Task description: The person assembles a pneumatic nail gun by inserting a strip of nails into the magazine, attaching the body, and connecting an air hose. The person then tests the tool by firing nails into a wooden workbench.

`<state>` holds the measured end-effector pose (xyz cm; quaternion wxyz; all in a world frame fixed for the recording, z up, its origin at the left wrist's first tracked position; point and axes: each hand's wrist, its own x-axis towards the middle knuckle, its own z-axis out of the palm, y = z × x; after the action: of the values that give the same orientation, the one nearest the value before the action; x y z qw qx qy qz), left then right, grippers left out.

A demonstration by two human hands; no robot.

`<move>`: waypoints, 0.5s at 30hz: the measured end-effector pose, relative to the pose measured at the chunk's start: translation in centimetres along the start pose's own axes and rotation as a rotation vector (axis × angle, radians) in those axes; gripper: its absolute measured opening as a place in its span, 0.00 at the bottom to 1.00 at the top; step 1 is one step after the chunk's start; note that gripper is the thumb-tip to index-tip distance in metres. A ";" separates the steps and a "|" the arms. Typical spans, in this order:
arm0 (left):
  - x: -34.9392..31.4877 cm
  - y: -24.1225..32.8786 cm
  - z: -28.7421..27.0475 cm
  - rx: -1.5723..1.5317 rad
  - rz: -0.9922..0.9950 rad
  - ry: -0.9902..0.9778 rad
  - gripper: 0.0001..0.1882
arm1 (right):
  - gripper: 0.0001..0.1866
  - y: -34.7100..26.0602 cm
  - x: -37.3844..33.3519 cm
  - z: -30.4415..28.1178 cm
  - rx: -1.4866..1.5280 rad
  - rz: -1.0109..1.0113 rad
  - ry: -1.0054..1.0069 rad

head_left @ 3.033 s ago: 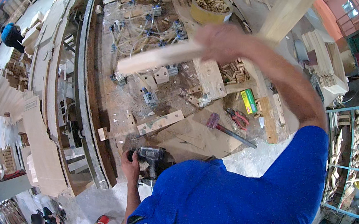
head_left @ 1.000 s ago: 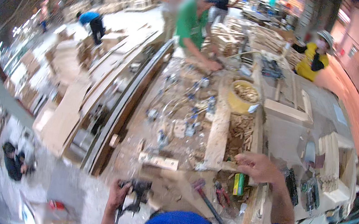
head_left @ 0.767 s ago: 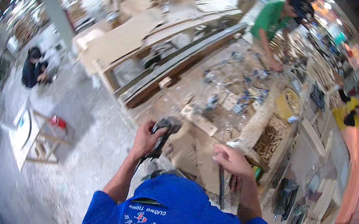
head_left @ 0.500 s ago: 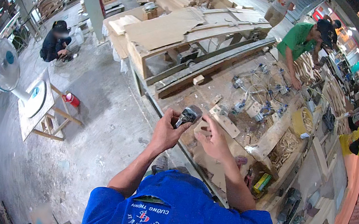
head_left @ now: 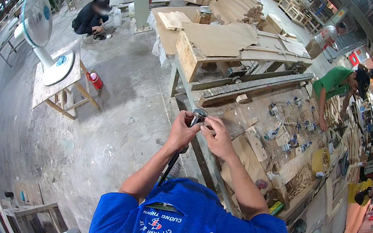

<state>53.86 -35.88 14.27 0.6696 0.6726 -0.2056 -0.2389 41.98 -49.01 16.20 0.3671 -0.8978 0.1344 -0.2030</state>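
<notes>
Both hands meet in front of my chest, beside the long edge of the workbench (head_left: 202,159). My left hand (head_left: 181,131) is closed around a dark object with a shiny rounded top (head_left: 200,113); its exact kind is unclear. Below that hand a long, thin black part (head_left: 171,166) slants down toward my shirt, and it seems to belong to the same object. The fingertips of my right hand (head_left: 219,141) pinch at the object's side, just under the shiny top. My fingers hide most of its middle.
On the bench lie a drilled wooden piece (head_left: 256,143), a tangle of hoses and clamps (head_left: 290,124) and a yellow container (head_left: 320,161). A person in green (head_left: 334,85) works at its far right. At left stand a fan (head_left: 57,70) on a small table and a crouching person (head_left: 90,17).
My view has swung, shifting the scene rightward. My right hand, apart from the object before, now touches it. The object has turned more upright, and its long black part shows below my left hand.
</notes>
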 end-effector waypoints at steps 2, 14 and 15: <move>-0.1 -0.7 -1.4 0.007 0.002 0.035 0.20 | 0.21 -0.7 0.9 1.2 0.039 -0.030 -0.030; -1.4 -3.0 -3.8 0.052 0.061 0.193 0.21 | 0.16 -3.7 2.8 3.7 0.182 0.054 -0.092; -1.7 -3.4 -3.8 0.067 0.067 0.211 0.21 | 0.16 -4.0 2.7 3.9 0.191 0.054 -0.096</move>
<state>54.63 -31.74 10.86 0.6723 0.7087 -0.1643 -0.1370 46.50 -44.92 17.20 0.4622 -0.8635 0.1209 -0.1614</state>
